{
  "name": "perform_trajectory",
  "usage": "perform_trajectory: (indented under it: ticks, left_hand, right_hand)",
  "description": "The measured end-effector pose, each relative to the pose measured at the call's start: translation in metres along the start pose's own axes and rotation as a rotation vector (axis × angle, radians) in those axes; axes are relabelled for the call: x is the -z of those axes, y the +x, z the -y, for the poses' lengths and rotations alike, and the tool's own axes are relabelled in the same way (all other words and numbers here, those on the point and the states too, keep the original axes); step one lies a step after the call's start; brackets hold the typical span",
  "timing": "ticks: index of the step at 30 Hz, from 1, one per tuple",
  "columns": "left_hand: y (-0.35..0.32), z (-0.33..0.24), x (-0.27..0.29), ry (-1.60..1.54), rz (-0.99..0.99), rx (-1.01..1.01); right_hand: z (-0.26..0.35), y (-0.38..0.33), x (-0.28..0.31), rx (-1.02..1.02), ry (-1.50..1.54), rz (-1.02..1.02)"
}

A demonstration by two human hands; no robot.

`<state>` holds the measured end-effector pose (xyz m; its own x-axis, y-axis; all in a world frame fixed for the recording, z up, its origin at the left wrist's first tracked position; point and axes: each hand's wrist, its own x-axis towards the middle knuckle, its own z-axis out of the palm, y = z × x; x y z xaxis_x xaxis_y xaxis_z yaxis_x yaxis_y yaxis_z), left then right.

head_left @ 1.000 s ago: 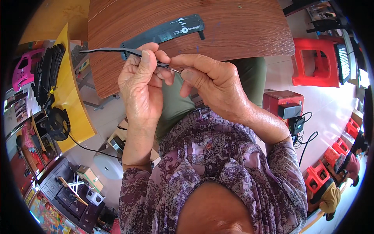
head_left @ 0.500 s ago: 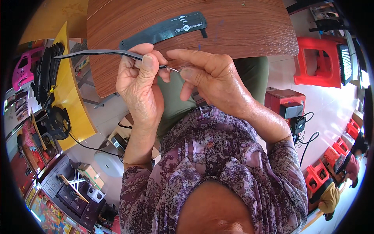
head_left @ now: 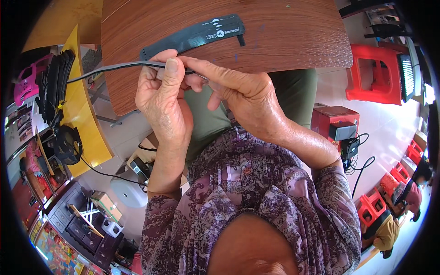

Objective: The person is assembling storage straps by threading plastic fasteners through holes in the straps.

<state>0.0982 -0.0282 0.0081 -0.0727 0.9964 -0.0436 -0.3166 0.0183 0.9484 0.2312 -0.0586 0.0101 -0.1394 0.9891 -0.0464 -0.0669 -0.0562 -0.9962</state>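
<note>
A long, thin black-and-grey strap (head_left: 110, 68) is pinched between the thumb and fingers of my left hand (head_left: 166, 105), its free length sticking out to the left past the table edge. My right hand (head_left: 256, 103) is at the strap's other end, its index finger stretched out to touch my left fingertips. A thin, shiny metal piece (head_left: 203, 77) shows at that end, by my right thumb; my fingers partly hide it, so its exact kind is unclear. Beyond my hands a wide black strap (head_left: 192, 37) with white print lies flat on the brown wooden table (head_left: 293, 36).
On the left, a stack of black straps (head_left: 57, 80) lies on a yellow table (head_left: 87, 133), with a small black fan-like device (head_left: 68, 144) near it. Red stools (head_left: 373, 73) stand to the right, and a red box (head_left: 332, 120) with cables is on the floor.
My right index finger has slid left and straightened onto the strap's end against my left fingers. The metal piece is now more covered. The strap's free part has tilted slightly.
</note>
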Motion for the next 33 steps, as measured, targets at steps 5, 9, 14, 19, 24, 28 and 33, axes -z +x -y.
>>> perform_trajectory:
  ticks: [5,9,14,19,24,28,33]
  left_hand:
    - [0.002,0.001,0.0,-0.013,0.016,0.011]
    - [0.002,0.001,0.004,-0.142,0.055,0.1]
    - [0.0,0.0,0.004,-0.197,0.083,0.152]
    - [-0.005,0.0,0.005,-0.042,0.075,0.103]
    - [-0.006,-0.001,0.005,-0.114,0.041,0.112]
    - [-0.006,-0.007,0.002,-0.192,0.031,0.179]
    - [-0.006,-0.006,0.004,-0.22,0.055,0.187]
  right_hand:
    - [-0.005,-0.002,-0.002,0.002,-0.008,-0.024]
    - [0.0,0.002,0.002,-0.074,0.122,0.014]
    - [0.001,0.004,0.007,-0.137,0.183,-0.001]
    - [-0.003,0.001,0.0,-0.087,0.181,-0.053]
    - [-0.006,-0.003,-0.003,-0.022,0.065,-0.073]
    - [-0.009,-0.005,-0.005,0.071,-0.105,-0.1]
    - [-0.01,-0.005,-0.004,0.085,-0.108,-0.101]
